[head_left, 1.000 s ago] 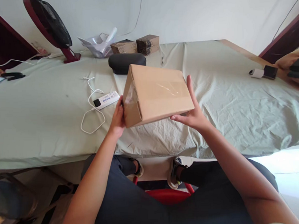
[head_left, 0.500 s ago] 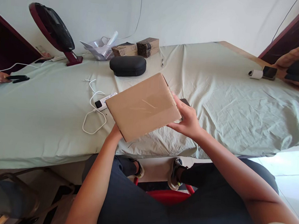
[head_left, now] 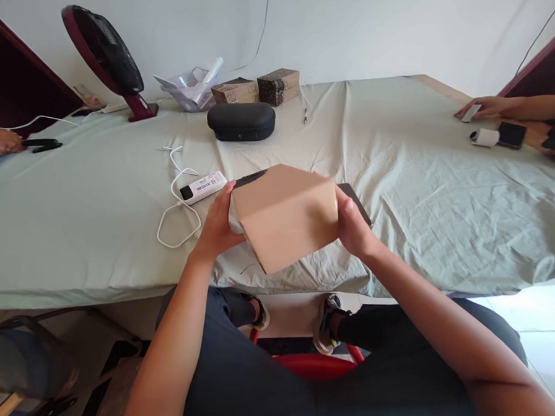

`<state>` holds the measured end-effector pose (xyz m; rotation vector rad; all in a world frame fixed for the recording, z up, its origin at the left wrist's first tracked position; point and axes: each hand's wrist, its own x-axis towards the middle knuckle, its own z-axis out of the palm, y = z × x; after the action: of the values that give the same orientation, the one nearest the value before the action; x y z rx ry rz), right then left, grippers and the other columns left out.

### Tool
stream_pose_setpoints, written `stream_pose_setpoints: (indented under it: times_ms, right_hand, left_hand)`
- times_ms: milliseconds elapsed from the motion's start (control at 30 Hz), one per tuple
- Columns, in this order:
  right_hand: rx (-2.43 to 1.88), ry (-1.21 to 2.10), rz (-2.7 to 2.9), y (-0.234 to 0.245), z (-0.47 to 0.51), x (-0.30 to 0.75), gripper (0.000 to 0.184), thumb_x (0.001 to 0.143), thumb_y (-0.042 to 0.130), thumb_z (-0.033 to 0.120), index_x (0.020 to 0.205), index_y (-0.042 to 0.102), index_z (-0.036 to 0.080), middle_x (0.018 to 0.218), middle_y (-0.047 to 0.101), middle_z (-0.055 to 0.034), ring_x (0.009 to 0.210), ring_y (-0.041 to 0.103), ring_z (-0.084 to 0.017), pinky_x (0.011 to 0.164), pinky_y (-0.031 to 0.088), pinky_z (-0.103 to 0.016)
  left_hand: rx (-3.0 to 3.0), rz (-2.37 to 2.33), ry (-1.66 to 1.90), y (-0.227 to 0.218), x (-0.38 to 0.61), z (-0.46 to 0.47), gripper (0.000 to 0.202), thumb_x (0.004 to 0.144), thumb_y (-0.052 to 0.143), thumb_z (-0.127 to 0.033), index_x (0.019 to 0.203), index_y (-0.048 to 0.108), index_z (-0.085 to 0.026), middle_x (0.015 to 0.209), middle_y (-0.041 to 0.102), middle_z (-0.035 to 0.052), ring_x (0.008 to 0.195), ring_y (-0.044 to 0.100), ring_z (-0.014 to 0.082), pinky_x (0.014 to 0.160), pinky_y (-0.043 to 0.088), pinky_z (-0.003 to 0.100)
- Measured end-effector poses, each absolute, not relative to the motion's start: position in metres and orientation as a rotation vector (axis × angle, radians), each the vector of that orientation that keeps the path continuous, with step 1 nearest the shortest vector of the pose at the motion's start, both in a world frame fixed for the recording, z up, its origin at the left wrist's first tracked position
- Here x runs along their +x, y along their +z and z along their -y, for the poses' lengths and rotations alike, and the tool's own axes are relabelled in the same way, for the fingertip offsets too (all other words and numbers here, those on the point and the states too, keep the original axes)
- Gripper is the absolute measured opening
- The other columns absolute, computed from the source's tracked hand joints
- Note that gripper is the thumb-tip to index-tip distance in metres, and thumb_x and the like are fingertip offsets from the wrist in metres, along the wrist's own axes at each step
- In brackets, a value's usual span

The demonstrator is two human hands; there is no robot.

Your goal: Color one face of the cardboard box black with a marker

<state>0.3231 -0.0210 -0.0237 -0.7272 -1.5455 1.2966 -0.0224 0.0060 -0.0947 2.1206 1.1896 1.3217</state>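
Note:
A plain brown cardboard box (head_left: 286, 218) is held tilted above the near edge of the cloth-covered table. My left hand (head_left: 220, 220) grips its left side, thumb below and fingers at the upper left edge. On the opposite side my right hand (head_left: 351, 224) clasps the box's right end; some of those fingers are hidden behind it. A black strip shows along the box's upper left edge. Left of my left hand lie a white device with a black end (head_left: 203, 187) and a white cable (head_left: 181, 206). A dark flat object (head_left: 356, 203) lies partly hidden behind my right hand.
A black hard case (head_left: 241, 121), two taped cardboard boxes (head_left: 278, 87), a clear plastic basket (head_left: 190, 92) and a dark red fan (head_left: 106, 56) stand toward the wall. At the right, another person's hand (head_left: 482, 108) holds a small white item near a white roll (head_left: 484, 137).
The box has turned and tilted, bringing another face into view and a black strip at its edge. My left hand has come out from beneath to its left side. A person's hand reached in at right.

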Motion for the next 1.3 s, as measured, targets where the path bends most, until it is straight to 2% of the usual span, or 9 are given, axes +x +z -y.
stream_pose_setpoints:
  times_ms: [100, 233, 433, 533, 633, 767, 900, 1067, 1300]
  right_hand:
    - [-0.873, 1.691, 1.393, -0.02, 0.015, 0.325, 0.079, 0.089, 0.061, 0.081, 0.152, 0.062, 0.032, 0.146, 0.072, -0.0051, 0.141, 0.063, -0.039, 0.12, 0.053, -0.057]
    - [-0.916, 1.822, 1.344, -0.023, 0.013, 0.331, 0.074, 0.083, 0.071, 0.056, 0.151, 0.064, 0.026, 0.138, 0.076, -0.0072, 0.129, 0.069, -0.04, 0.11, 0.06, -0.056]
    - [-0.77, 1.732, 1.432, -0.042, 0.019, 0.328, 0.084, 0.082, 0.068, 0.049, 0.163, 0.05, 0.033, 0.16, 0.061, -0.0024, 0.15, 0.052, -0.036, 0.127, 0.041, -0.059]
    - [-0.728, 1.668, 1.53, -0.052, 0.019, 0.33, 0.091, 0.084, 0.072, 0.048, 0.168, 0.04, 0.039, 0.177, 0.037, 0.0009, 0.165, 0.03, -0.035, 0.134, 0.026, -0.06]
    - [-0.703, 1.574, 1.705, -0.058, 0.016, 0.336, 0.105, 0.084, 0.08, 0.051, 0.173, 0.026, 0.041, 0.184, 0.013, 0.0016, 0.17, 0.011, -0.035, 0.136, 0.015, -0.061]
    - [-0.602, 1.384, 1.952, -0.059, 0.012, 0.344, 0.12, 0.083, 0.081, 0.06, 0.177, 0.01, 0.036, 0.185, -0.003, -0.0023, 0.171, -0.003, -0.038, 0.136, 0.007, -0.062]
    - [-0.519, 1.147, 2.163, -0.057, 0.008, 0.344, 0.137, 0.076, 0.085, 0.049, 0.177, -0.006, 0.03, 0.184, -0.011, -0.0039, 0.17, -0.012, -0.037, 0.137, -0.002, -0.056]
    - [-0.642, 0.979, 2.162, -0.075, 0.005, 0.341, 0.126, 0.081, 0.071, 0.022, 0.176, -0.012, 0.017, 0.184, -0.004, -0.0109, 0.171, 0.002, -0.032, 0.139, 0.005, -0.044]
    - [-0.601, 0.912, 2.081, -0.119, -0.002, 0.33, 0.116, 0.089, 0.075, 0.038, 0.177, 0.002, 0.018, 0.184, 0.007, -0.013, 0.17, 0.011, -0.033, 0.139, 0.008, -0.045]
  left_hand:
    - [2.478, -1.265, 1.273, -0.087, -0.023, -0.005, 0.096, 0.079, 0.09, -0.052, 0.157, 0.046, -0.02, 0.167, 0.048, 0.017, 0.163, 0.032, 0.0449, 0.135, 0.022, 0.065]
    - [2.597, -1.296, 1.261, -0.092, -0.023, -0.01, 0.094, 0.076, 0.093, -0.04, 0.157, 0.046, -0.026, 0.164, 0.051, 0.0197, 0.163, 0.035, 0.0423, 0.133, 0.028, 0.066]
    - [2.506, -1.133, 1.278, -0.098, -0.023, -0.011, 0.102, 0.085, 0.088, -0.036, 0.168, 0.028, -0.037, 0.182, 0.013, 0.0184, 0.17, 0.015, 0.0372, 0.133, 0.028, 0.066]
    - [2.268, -1.059, 1.352, -0.099, -0.02, -0.008, 0.082, 0.096, 0.076, -0.042, 0.166, 0.034, -0.043, 0.185, 0.001, 0.0111, 0.171, 0.011, 0.0349, 0.128, 0.041, 0.057]
    - [1.948, -1.049, 1.497, -0.1, -0.017, -0.006, 0.063, 0.103, 0.062, -0.056, 0.162, 0.043, -0.043, 0.181, 0.026, 0.01, 0.164, 0.037, 0.0332, 0.118, 0.053, 0.048]
    - [1.813, -0.946, 1.714, -0.089, -0.011, 0.0, 0.079, 0.094, 0.066, -0.07, 0.163, 0.047, -0.037, 0.16, 0.057, 0.0112, 0.15, 0.055, 0.0332, 0.116, 0.054, 0.045]
    - [1.943, -0.862, 1.868, -0.056, 0.004, 0.013, 0.06, 0.091, 0.074, -0.06, 0.145, 0.065, -0.036, 0.148, 0.066, 0.0069, 0.143, 0.059, 0.0319, 0.122, 0.05, 0.049]
    - [2.292, -0.877, 1.772, -0.014, 0.022, 0.034, 0.027, 0.097, 0.067, -0.047, 0.122, 0.071, -0.037, 0.136, 0.071, 0.0066, 0.136, 0.062, 0.0328, 0.124, 0.043, 0.059]
    - [2.185, -1.143, 1.48, 0.025, 0.034, 0.051, 0.026, 0.105, 0.057, -0.034, 0.087, 0.075, -0.028, 0.149, 0.063, 0.0011, 0.145, 0.054, 0.03, 0.127, 0.036, 0.054]
